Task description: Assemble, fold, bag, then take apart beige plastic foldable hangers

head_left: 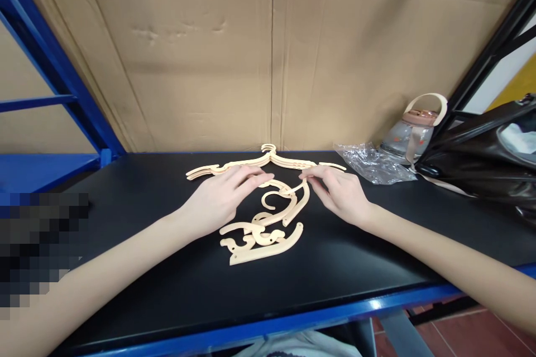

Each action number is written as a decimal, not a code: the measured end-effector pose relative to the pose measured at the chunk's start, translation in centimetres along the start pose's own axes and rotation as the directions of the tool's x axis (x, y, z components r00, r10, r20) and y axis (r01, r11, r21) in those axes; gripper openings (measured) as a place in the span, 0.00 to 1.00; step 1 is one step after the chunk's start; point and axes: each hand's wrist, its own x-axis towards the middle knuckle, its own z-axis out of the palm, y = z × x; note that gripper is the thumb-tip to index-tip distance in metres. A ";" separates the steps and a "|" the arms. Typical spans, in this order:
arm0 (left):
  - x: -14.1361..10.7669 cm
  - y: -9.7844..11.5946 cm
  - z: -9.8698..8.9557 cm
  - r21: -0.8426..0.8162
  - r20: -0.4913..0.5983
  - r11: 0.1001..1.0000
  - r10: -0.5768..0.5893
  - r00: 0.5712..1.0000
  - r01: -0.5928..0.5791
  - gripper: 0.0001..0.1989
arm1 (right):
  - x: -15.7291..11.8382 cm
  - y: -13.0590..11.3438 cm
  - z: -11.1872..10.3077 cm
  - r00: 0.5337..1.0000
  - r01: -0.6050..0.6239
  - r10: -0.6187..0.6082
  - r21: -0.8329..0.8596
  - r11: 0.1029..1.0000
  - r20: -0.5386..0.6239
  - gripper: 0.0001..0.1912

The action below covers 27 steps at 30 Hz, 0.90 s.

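Note:
Cream plastic parts of folding clothes hangers lie in the middle of the black table. My left hand [228, 195] reaches in from the left, its fingers close together, with the tips on the end of a curved hanger arm [280, 183]. Opposite it, my right hand [341, 192] pinches the top end of another hanger piece [302, 201]. Between the hands lies a loose hook [268, 201]. Closer to me is a loose pile with several hooks and arms, among them a long hanger arm [268, 251]. Behind my hands, assembled hangers [272, 157] lie stacked.
Crumpled clear plastic bag [372, 164] lies at the right rear, beside a clear jug with a pink lid [408, 134]. A black bag [481, 150] sits at the right edge. Cardboard [201, 67] stands behind the black table [355, 273], and a blue frame post [71, 78] rises at left.

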 end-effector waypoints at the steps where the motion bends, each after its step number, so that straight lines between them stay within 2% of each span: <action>1: 0.2 0.2 0.1 -0.005 0.042 1.000 0.009 0.999 -0.009 0.31 | 0.0 -0.1 -0.1 1.000 0.004 -0.004 -0.022 1.000 0.010 0.13; 4: 0.3 0.3 0.8 -0.060 0.116 0.998 0.008 0.993 -0.001 0.21 | 0.1 -0.2 -0.3 0.996 0.001 0.003 -0.048 0.999 0.084 0.15; 7: -0.2 -0.4 1.8 -0.141 0.184 0.988 -0.035 0.982 0.062 0.20 | 0.2 0.0 0.0 0.991 -0.052 0.052 -0.003 0.999 0.123 0.13; 10: -0.7 -1.4 2.5 -0.187 0.282 0.971 -0.094 0.955 0.151 0.22 | 0.2 0.5 0.6 0.975 -0.182 0.175 0.042 0.982 0.135 0.10; 14: -0.9 -2.4 2.7 -0.186 0.342 0.954 -0.161 0.926 0.234 0.24 | 0.3 1.3 1.2 0.917 -0.383 0.353 0.163 0.909 0.185 0.06; 18: -0.6 -2.6 2.4 -0.218 0.349 0.935 -0.193 0.917 0.280 0.24 | 0.4 1.8 1.6 0.874 -0.476 0.409 0.300 0.827 0.260 0.07; 21: -0.3 -2.4 2.2 -0.185 0.305 0.951 -0.183 0.935 0.247 0.21 | 0.3 1.9 1.8 0.865 -0.491 0.393 0.371 0.788 0.312 0.06; 24: -0.2 -2.3 2.2 -0.113 0.244 0.974 -0.164 0.956 0.196 0.20 | 0.2 1.8 1.9 0.870 -0.475 0.351 0.402 0.783 0.345 0.05; 27: -0.2 -2.6 2.3 -0.067 0.246 0.981 -0.159 0.956 0.180 0.19 | 0.1 1.7 1.9 0.870 -0.463 0.324 0.388 0.797 0.373 0.06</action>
